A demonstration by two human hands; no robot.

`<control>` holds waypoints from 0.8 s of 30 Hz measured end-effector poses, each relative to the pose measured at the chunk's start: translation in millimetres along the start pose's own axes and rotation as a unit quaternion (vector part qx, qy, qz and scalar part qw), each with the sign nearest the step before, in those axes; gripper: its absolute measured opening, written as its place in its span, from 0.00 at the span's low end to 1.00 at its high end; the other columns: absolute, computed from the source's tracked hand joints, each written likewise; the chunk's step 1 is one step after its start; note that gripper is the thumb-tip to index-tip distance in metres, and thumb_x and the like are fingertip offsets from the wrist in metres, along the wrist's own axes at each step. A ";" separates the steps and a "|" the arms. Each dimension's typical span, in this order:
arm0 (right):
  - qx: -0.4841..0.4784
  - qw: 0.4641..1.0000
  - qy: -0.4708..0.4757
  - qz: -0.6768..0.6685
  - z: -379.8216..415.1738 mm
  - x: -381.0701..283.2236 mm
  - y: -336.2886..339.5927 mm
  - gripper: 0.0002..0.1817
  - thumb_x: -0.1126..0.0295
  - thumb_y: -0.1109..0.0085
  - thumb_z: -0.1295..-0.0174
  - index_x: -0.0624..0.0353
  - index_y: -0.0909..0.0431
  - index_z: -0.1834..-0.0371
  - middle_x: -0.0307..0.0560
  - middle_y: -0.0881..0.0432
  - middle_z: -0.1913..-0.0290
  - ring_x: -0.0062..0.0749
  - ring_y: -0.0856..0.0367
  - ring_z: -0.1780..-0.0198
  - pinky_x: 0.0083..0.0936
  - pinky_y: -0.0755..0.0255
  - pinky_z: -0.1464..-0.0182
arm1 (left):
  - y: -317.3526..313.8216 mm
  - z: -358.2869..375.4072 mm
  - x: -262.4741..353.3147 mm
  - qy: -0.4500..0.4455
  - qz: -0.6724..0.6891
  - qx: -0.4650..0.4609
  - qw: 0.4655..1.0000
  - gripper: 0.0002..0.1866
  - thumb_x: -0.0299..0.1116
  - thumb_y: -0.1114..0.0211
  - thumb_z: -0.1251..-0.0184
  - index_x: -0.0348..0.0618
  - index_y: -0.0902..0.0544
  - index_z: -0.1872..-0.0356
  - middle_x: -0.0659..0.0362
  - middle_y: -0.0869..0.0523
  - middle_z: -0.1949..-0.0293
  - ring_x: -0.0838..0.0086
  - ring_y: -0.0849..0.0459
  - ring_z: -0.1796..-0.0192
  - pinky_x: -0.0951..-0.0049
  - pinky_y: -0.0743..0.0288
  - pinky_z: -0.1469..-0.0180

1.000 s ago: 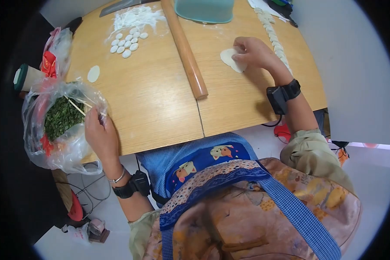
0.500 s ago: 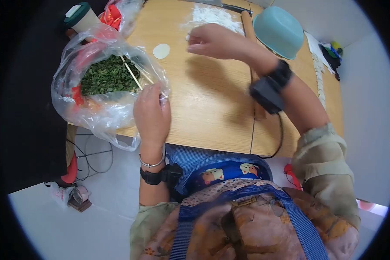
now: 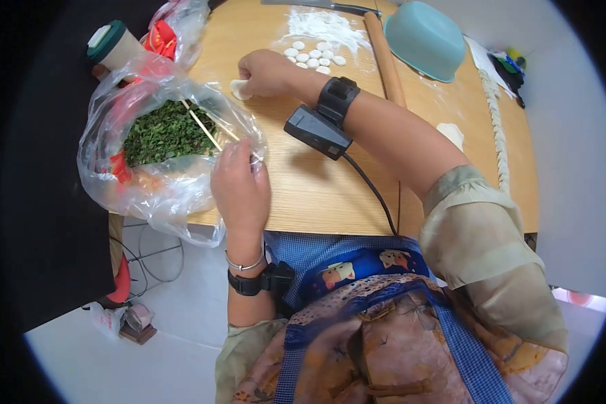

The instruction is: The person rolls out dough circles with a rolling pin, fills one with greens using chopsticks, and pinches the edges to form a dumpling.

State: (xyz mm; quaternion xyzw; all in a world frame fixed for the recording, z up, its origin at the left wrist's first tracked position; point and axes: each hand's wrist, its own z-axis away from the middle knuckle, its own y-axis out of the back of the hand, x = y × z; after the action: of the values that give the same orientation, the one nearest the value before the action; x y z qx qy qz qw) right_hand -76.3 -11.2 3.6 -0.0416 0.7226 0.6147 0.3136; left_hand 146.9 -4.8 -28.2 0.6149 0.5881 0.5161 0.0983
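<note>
My left hand (image 3: 241,187) is closed around the ends of a pair of chopsticks (image 3: 203,126), at the right edge of a clear plastic bag (image 3: 175,212). The chopsticks' other ends lean over chopped green filling (image 3: 160,133) in the bag. Further up the table, my right hand (image 3: 268,73) pinches the edge of a round, pale dough wrapper (image 3: 238,90). The fingertips partly hide behind the hand. Just right of that hand lie several small flattened dough pieces (image 3: 313,56), beside a patch of white flour (image 3: 323,23).
A rolling pin (image 3: 385,60) lies beside an upturned light-blue basin (image 3: 425,42). A knife (image 3: 347,8) rests at the far edge. Along the right side runs a row of folded dough pieces (image 3: 498,128). A lidded cup (image 3: 118,46) stands at upper left. Another dough piece (image 3: 451,135) shows behind my right arm.
My right hand has moved left from near the flour to the dough wrapper and taken hold of its edge. The small dough pieces now show. My left hand stays at the chopsticks.
</note>
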 end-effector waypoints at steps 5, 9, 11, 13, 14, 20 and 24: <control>-0.018 0.943 -0.029 -0.330 82.4 -14.2 35.1 0.16 0.76 0.33 0.44 0.60 0.23 0.52 0.42 0.17 0.67 0.20 0.21 0.66 0.20 0.27 0.64 | -5.6 -1.0 0.8 -0.044 -0.035 0.010 0.998 0.17 0.21 0.38 0.43 0.34 0.19 0.50 0.44 0.17 0.58 0.46 0.19 0.54 0.51 0.26 0.52; -0.005 0.912 -0.024 -0.410 184.0 1.3 79.9 0.23 0.77 0.35 0.41 0.60 0.25 0.41 0.39 0.18 0.55 0.18 0.20 0.57 0.16 0.25 0.61 | 3.3 -5.3 11.5 -0.055 -0.027 -0.030 0.998 0.17 0.21 0.38 0.42 0.35 0.19 0.50 0.44 0.17 0.58 0.46 0.18 0.54 0.52 0.25 0.52; 0.033 0.892 -0.059 -0.448 221.3 -5.2 99.0 0.23 0.77 0.36 0.40 0.60 0.26 0.40 0.38 0.19 0.53 0.17 0.20 0.55 0.15 0.25 0.60 | 14.8 -10.3 18.3 -0.028 0.014 -0.088 0.996 0.14 0.22 0.40 0.38 0.33 0.20 0.51 0.43 0.16 0.55 0.45 0.18 0.53 0.53 0.23 0.50; 0.067 0.870 -0.180 -0.455 242.9 -28.6 120.3 0.24 0.80 0.37 0.41 0.59 0.26 0.40 0.40 0.18 0.52 0.20 0.19 0.52 0.19 0.23 0.53 | 25.2 -18.8 14.5 -0.056 0.053 -0.098 0.992 0.14 0.22 0.40 0.38 0.34 0.20 0.51 0.43 0.16 0.56 0.46 0.17 0.54 0.54 0.23 0.51; 0.061 0.865 -0.195 -0.458 248.9 -37.9 124.1 0.24 0.80 0.37 0.41 0.59 0.26 0.40 0.40 0.18 0.52 0.20 0.19 0.52 0.19 0.23 0.53 | 30.3 -20.2 10.3 -0.089 0.083 -0.093 0.988 0.14 0.22 0.39 0.39 0.35 0.19 0.52 0.44 0.16 0.57 0.46 0.17 0.55 0.54 0.23 0.52; 0.213 0.870 -0.232 -0.380 238.7 -36.7 109.6 0.22 0.81 0.38 0.40 0.60 0.26 0.41 0.39 0.20 0.51 0.20 0.19 0.51 0.19 0.23 0.51 | 43.9 -26.7 6.3 -0.098 0.129 -0.163 0.973 0.15 0.25 0.35 0.40 0.36 0.20 0.50 0.45 0.18 0.61 0.49 0.17 0.58 0.54 0.24 0.56; 0.255 0.898 -0.174 -0.314 223.0 -21.6 93.7 0.22 0.78 0.38 0.37 0.61 0.27 0.39 0.39 0.22 0.47 0.19 0.22 0.50 0.17 0.25 0.50 | 64.3 -26.3 0.8 -0.089 0.158 -0.221 0.958 0.22 0.30 0.31 0.38 0.31 0.22 0.45 0.42 0.17 0.60 0.49 0.17 0.58 0.57 0.23 0.54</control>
State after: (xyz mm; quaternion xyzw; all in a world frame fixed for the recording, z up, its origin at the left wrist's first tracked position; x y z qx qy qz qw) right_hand -11.2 208.3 84.6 -0.0776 0.7378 0.2762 0.6111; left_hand 166.9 -35.5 30.9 0.7067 0.3436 0.5850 0.2006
